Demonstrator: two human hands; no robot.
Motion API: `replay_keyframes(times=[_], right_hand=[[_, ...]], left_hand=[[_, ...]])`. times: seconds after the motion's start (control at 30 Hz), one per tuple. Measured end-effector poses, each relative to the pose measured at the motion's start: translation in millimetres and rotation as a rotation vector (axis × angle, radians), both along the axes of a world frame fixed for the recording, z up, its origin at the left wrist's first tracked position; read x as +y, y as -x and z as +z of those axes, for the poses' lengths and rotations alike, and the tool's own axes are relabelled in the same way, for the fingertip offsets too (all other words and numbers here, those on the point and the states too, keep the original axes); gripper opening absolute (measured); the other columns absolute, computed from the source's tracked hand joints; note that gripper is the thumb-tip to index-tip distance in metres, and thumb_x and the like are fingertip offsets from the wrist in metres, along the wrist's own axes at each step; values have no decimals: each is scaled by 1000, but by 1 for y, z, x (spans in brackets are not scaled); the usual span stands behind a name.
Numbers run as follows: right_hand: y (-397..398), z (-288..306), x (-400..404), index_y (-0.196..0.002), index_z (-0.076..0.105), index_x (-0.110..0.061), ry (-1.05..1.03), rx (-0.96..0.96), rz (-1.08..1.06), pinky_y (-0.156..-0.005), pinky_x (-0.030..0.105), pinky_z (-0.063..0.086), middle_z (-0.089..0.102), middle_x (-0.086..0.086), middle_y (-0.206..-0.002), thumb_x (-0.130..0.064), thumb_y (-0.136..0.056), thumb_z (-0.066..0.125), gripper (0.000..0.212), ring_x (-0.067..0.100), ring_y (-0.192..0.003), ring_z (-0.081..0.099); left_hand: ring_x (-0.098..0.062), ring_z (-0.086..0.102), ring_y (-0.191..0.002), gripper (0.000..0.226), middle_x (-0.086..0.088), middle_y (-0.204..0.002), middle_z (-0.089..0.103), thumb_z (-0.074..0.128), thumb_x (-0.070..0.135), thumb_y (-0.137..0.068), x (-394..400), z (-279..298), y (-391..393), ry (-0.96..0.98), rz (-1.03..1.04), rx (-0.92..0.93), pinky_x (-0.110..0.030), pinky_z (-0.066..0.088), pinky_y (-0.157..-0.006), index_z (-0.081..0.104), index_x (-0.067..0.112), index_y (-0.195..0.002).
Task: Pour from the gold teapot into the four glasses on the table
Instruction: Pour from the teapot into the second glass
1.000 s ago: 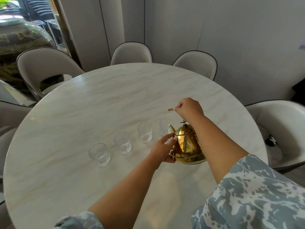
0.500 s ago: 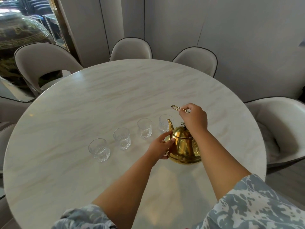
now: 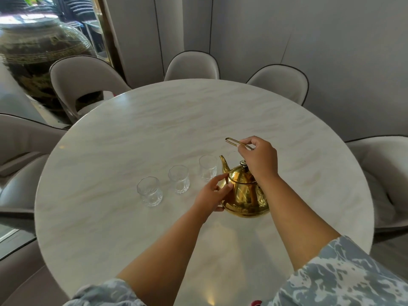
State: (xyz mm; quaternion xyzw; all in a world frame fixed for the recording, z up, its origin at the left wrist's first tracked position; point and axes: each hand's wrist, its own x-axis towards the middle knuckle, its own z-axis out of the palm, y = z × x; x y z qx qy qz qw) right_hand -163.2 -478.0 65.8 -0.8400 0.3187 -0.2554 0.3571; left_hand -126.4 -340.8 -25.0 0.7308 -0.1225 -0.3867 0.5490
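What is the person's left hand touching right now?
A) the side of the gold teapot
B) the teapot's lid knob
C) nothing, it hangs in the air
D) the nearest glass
A: the left hand rests against the side of the gold teapot, while the right hand grips its wire handle.

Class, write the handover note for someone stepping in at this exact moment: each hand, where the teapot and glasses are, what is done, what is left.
Right hand: closed on the wire handle of the gold teapot.
Left hand: steadying the teapot's side below the spout.
Teapot: low, by the right end of the row; whether it rests on the table I cannot tell.
Glasses: three clearly visible, left, middle, right; the fourth is mostly hidden behind spout and hand.
Done: none looks filled.
Left: pour into all four.
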Motion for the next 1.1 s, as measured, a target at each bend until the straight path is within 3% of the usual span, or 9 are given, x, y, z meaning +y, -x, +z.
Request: replay_keyframes(times=[0.2, 0.4, 0.57, 0.7, 0.93, 1.1], right_hand=[[-24, 9, 16, -105, 71, -12, 64, 105, 78, -45, 19, 33, 70, 3, -86, -24, -93, 61, 20, 6, -49, 50], [-46, 17, 23, -103, 72, -10, 125, 237, 117, -50, 20, 34, 71, 6, -93, -21, -94, 58, 20, 19, -74, 56], [-55, 20, 24, -107, 73, -9, 145, 304, 122, -64, 26, 42, 74, 9, -102, -20, -94, 55, 24, 26, -89, 67], [-60, 21, 24, -107, 73, -9, 152, 347, 117, -64, 27, 43, 74, 10, -100, -20, -94, 55, 25, 28, -90, 68], [-65, 22, 24, -103, 74, -8, 166, 373, 129, -62, 28, 43, 74, 11, -94, -21, -93, 58, 22, 26, -82, 66], [-66, 23, 25, -99, 74, -8, 167, 372, 130, -63, 28, 45, 74, 11, -95, -20, -93, 59, 20, 29, -88, 68]], left_hand=[[-24, 73, -98, 42, -6, -115, 71, 61, 49, -91, 16, 5, -6, -1, 59, 25, -42, 63, -81, 53, 42, -131], [-31, 74, -96, 45, -5, -109, 69, 58, 51, -92, 22, 8, -8, 0, 68, 47, -46, 62, -82, 52, 42, -135], [-25, 73, -81, 45, -7, -112, 68, 55, 51, -93, 23, 8, -8, -2, 61, 52, -44, 63, -80, 52, 43, -137], [-27, 74, -83, 47, -11, -120, 67, 55, 53, -92, 23, 8, -10, -3, 51, 52, -44, 63, -80, 52, 42, -138], [-26, 73, -83, 48, -6, -110, 66, 52, 51, -95, 25, 10, -10, 9, 52, 55, -43, 63, -81, 50, 39, -141], [-32, 75, -92, 49, -9, -117, 66, 52, 51, -95, 26, 14, -9, -5, 51, 58, -44, 62, -83, 49, 39, -142]])
